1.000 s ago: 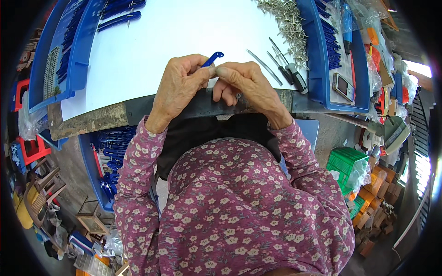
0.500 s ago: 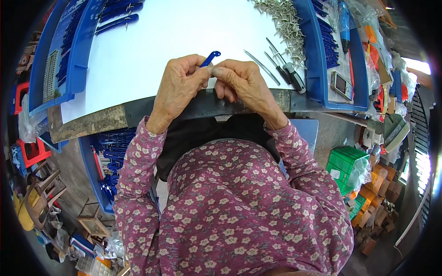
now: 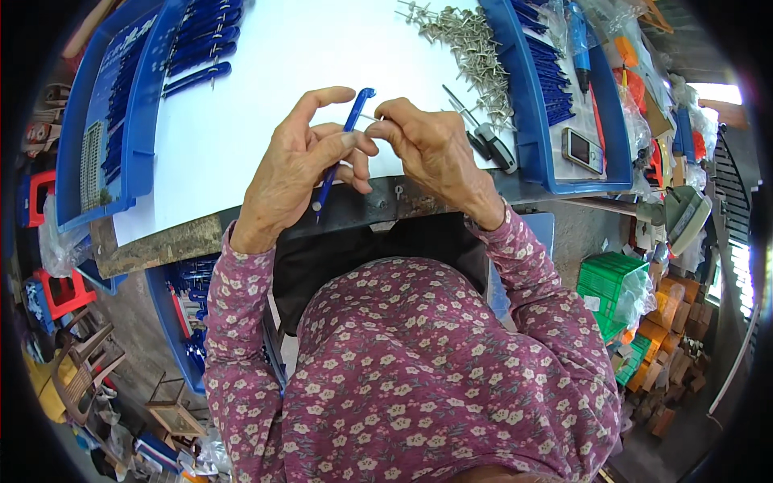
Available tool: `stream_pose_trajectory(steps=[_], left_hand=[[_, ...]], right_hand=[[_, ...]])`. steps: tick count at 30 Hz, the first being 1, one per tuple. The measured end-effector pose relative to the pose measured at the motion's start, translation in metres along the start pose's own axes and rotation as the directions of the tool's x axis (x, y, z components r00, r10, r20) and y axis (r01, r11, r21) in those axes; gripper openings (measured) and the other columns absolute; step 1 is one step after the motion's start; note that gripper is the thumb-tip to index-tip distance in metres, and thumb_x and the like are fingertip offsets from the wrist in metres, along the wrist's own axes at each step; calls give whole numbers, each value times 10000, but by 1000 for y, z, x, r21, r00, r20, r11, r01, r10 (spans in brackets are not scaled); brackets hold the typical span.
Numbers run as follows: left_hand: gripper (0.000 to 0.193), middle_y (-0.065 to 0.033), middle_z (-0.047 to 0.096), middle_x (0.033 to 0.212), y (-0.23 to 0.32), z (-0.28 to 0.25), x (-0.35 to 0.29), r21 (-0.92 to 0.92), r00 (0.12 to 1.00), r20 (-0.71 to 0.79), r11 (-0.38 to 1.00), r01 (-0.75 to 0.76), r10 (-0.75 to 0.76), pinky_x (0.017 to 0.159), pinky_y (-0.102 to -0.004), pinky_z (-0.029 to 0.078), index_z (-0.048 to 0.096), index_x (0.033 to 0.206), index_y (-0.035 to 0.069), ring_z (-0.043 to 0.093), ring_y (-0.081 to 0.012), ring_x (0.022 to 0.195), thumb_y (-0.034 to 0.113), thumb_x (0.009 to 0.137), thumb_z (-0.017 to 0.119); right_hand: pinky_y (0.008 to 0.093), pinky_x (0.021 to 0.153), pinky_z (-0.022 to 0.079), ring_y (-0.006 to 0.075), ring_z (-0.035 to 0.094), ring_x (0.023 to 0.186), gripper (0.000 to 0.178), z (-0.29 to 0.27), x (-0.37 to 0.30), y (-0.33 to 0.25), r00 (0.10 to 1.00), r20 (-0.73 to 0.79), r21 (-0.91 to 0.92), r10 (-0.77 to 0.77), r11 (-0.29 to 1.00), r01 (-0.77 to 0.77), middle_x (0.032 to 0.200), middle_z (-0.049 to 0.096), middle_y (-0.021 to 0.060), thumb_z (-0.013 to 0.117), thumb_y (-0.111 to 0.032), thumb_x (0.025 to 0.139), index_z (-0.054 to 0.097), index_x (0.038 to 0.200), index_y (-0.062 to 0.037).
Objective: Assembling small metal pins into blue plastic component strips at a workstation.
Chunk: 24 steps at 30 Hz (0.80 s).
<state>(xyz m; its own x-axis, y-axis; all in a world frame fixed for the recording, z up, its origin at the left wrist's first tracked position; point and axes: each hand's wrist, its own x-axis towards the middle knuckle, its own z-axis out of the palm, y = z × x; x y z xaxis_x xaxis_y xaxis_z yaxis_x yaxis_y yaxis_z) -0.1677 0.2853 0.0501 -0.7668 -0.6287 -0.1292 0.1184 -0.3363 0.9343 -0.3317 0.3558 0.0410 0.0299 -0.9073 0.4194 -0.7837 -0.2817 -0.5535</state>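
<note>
My left hand holds a long, slim blue plastic piece between thumb and fingers, its forefinger raised away. The piece stands slanted, its hooked end with a hole up top and its thin lower end showing below my palm. In a pinch of thumb and forefinger, my right hand has a thin metal pin that points at the upper part of the blue piece. Whether its tip has entered the hole I cannot tell. Both hands are over the near edge of the white-covered table.
Silvery pins lie heaped at the right, near black-handled tools. A blue tray there holds blue pieces and a mobile phone. More blue pieces lie at left beside another blue tray. A green crate stands at lower right.
My hands have moved apart a little. The blue piece has swung more upright, showing its lower end, and the pin in my right hand has come into sight. The whole view has shifted slightly.
</note>
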Motion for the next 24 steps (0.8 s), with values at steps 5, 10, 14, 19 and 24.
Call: stream_pose_trajectory(steps=[5,10,14,19,24], left_hand=[[344,-181,610,799,5,-2,4,-75,999,52,997,-2,5,559,-273,551,445,1136,-55,623,-186,653,173,883,493],[450,-176,618,816,11,-9,16,-240,993,84,969,-64,87,411,-156,419,508,1067,-94,542,-113,575,308,939,350],[431,-136,614,783,13,-16,24,-185,991,65,977,-102,115,366,-134,286,464,1140,-112,409,-46,509,254,939,358],[381,-136,624,833,11,-15,22,-252,997,-19,965,-77,74,397,-141,311,480,1155,-75,446,-42,529,194,886,479],[381,-106,613,851,22,9,11,-207,986,-89,966,-158,142,410,-145,322,476,1182,-49,453,-51,561,183,881,499]], right_hand=[[306,374,328,209,467,375,147,-17,6,5,1000,11,-217,17,976,-15,460,445,82,607,-168,816,531,793,-44],[335,381,326,255,475,388,176,-25,13,0,981,188,-204,-51,975,90,444,447,89,613,-194,807,513,756,-59],[339,388,338,249,494,399,139,-33,24,-10,949,308,-37,-64,996,79,479,507,99,601,-174,797,569,764,-42],[280,396,328,163,444,377,162,-38,28,-15,959,244,217,-143,972,90,472,476,72,591,-184,829,574,829,-22],[208,407,337,52,450,459,136,-53,32,-18,979,195,382,55,915,-128,540,494,16,578,-121,841,603,864,11]])
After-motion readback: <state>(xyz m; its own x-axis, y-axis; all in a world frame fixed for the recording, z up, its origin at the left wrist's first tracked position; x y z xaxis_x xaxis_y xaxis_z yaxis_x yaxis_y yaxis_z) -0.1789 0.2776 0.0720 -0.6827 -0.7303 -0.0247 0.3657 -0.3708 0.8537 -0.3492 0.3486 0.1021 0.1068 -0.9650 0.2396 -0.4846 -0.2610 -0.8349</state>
